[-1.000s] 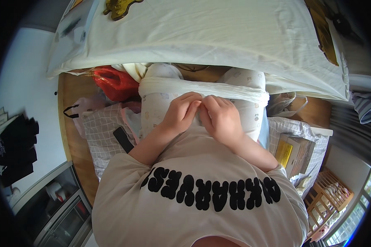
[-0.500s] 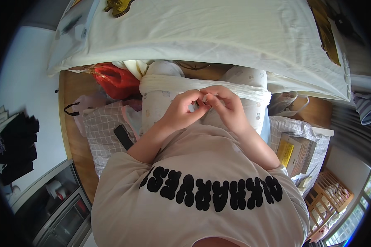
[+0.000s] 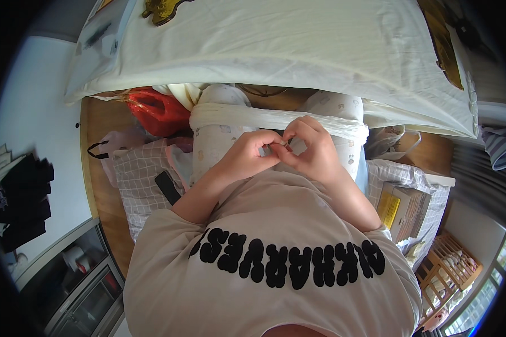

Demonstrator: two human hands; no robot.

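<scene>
Above my lap, my left hand [image 3: 249,154] and my right hand [image 3: 316,149] meet fingertip to fingertip, both closed in a pinch. Whatever sits between the fingertips is too small and too covered to name. Just beyond the hands, a white gathered strip of thin material [image 3: 239,114] stretches across both thighs of my patterned white trousers [image 3: 211,143]. Neither hand visibly grips that strip; the right fingers overlap it in the view.
Ahead stands a table with a cream cloth [image 3: 264,45], a gold-coloured piece [image 3: 162,10] on it. A red bag [image 3: 160,112] and a dark phone-like slab [image 3: 167,188] lie to the left. Boxes [image 3: 402,210] and a wooden rack [image 3: 447,269] are at the right.
My right hand has turned and its fingers now curl more, leaving a rounded gap by the thumb. The left hand has shifted slightly. The fingertips still meet.
</scene>
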